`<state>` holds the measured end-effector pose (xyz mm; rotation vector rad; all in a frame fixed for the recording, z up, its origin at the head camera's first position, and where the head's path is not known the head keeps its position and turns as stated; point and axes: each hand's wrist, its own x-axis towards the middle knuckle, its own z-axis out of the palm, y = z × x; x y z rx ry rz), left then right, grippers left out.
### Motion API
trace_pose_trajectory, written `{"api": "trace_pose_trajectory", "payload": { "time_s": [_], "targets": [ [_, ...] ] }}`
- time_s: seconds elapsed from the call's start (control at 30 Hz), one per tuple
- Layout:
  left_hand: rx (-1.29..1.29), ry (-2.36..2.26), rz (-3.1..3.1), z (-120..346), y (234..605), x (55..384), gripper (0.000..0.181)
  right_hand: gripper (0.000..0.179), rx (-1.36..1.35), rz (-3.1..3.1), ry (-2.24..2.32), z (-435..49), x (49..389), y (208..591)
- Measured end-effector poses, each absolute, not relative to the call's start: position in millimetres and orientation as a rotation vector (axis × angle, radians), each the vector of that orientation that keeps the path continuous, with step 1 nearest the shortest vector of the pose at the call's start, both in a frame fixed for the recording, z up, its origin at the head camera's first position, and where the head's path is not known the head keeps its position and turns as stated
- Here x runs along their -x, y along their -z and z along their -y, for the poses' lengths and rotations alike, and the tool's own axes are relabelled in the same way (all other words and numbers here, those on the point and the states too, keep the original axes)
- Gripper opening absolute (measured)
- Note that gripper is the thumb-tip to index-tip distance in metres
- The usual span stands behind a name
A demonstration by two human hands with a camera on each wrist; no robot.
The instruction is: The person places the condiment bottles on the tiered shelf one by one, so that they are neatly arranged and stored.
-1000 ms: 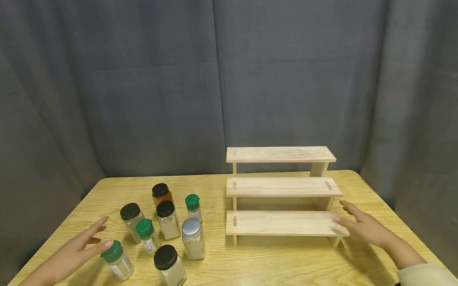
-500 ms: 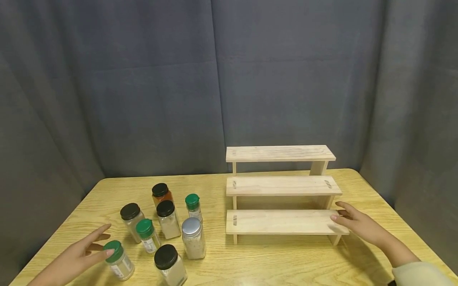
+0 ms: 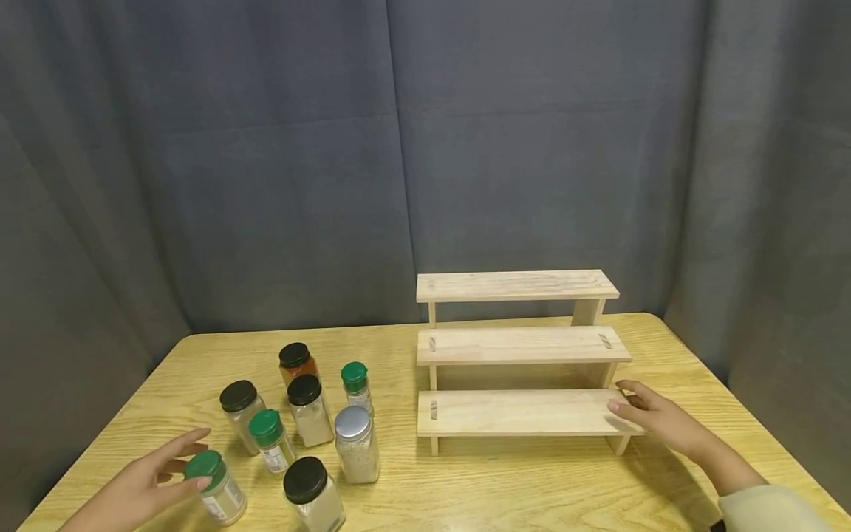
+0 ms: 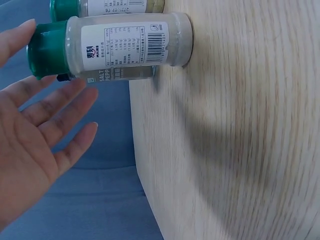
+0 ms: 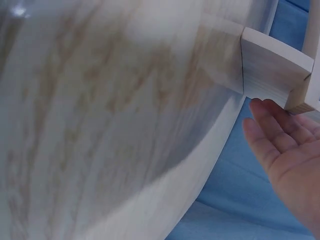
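Observation:
My left hand (image 3: pixel 142 480) reaches around the green cap of a clear spice jar (image 3: pixel 226 502) standing upright at the front left. Its thumb overlaps the cap's near side, and the fingers stretch past the far side. In the left wrist view, the fingers are spread and loosely extended beside the green cap (image 4: pixel 48 49). At the right end of a three-tier wooden shelf (image 3: pixel 525 412) is my right hand (image 3: pixel 665 425), its thumb over the lowest board. The right wrist view has its fingers relaxed at the shelf's end (image 5: pixel 280 55), the thumb hidden.
Several other jars stand upright on the left of the wooden table (image 3: pixel 492 495): black-lidded ones such as the near jar (image 3: pixel 322 506), green-capped ones such as the small jar (image 3: pixel 274 451), and a silver-lidded jar (image 3: pixel 357 451). Grey curtains (image 3: pixel 279 185) enclose the back and sides.
My left hand has moved right around the green-capped jar, its thumb now farther across the cap. My right hand has shifted left over the end of the shelf. The head view has turned slightly.

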<state>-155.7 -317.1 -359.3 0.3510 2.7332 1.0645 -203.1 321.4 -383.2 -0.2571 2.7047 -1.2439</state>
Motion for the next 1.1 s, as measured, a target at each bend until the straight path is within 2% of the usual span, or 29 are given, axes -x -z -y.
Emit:
{"api": "trace_pose_trajectory", "payload": {
  "time_s": [0.13, 0.43, 0.77, 1.1],
  "targets": [
    [-0.342, -1.049, -2.729, 317.0, 360.2, 156.1, 0.065, 0.066, 0.256, -2.717, 1.249, -321.1, 203.1, 385.1],
    [-0.136, -1.007, -2.687, 314.6, 361.4, 158.6, 0.068, 0.064, 0.251, -2.722, 1.280, -319.1, 203.8, 388.1],
    [-0.110, -1.015, -2.693, 315.0, 367.4, 159.2, 0.069, 0.063, 0.234, -2.630, 1.403, -319.8, 205.8, 391.9],
    [-0.204, -1.128, -2.623, 319.1, 372.0, 160.4, 0.067, 0.063, 0.255, -2.555, 1.451, -321.9, 206.7, 392.1]
  ]
}}
